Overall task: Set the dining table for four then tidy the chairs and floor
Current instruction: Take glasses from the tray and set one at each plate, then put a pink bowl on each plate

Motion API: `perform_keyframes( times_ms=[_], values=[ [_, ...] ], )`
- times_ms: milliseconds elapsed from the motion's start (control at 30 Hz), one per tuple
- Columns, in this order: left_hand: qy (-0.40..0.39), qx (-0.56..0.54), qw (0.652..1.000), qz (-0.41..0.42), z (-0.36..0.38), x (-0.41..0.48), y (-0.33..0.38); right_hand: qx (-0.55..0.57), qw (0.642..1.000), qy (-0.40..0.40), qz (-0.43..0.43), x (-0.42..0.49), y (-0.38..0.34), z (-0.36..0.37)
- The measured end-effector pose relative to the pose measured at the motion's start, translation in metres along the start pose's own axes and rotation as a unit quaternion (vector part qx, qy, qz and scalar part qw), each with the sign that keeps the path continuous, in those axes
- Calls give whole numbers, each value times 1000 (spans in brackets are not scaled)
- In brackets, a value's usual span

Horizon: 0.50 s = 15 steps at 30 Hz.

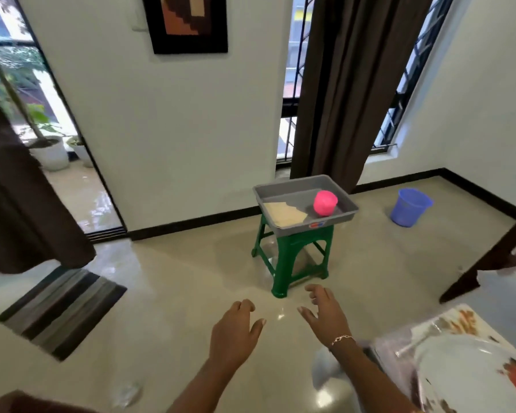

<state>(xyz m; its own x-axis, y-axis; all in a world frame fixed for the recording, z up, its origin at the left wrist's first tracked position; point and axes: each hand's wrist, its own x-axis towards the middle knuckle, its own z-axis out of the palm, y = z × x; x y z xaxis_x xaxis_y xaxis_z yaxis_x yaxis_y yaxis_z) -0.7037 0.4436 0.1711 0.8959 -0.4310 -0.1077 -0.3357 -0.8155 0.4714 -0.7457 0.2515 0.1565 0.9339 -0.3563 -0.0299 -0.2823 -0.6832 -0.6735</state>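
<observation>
Head view shows my left hand [236, 332] and right hand [325, 311] low in the frame, fingers loose, holding nothing, below the green stool [292, 251].

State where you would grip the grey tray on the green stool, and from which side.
Probably grip the grey tray by its raised rim at both short ends, approaching from the near long side: it overhangs the green stool, and level lifting steadies the pink cup.
</observation>
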Motion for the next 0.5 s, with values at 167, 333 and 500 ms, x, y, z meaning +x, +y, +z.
perform_keyframes(
  times_ms=[167,333,500],
  values=[
    [-27,-4,999,39,-10,115,1,23,997,39,63,87,8,3],
    [-53,21,995,76,-4,231,13,49,989,84,110,189,39,-14],
    [-109,44,989,84,-3,333,30,110,972,113,176,292,64,-46]
  ],
)
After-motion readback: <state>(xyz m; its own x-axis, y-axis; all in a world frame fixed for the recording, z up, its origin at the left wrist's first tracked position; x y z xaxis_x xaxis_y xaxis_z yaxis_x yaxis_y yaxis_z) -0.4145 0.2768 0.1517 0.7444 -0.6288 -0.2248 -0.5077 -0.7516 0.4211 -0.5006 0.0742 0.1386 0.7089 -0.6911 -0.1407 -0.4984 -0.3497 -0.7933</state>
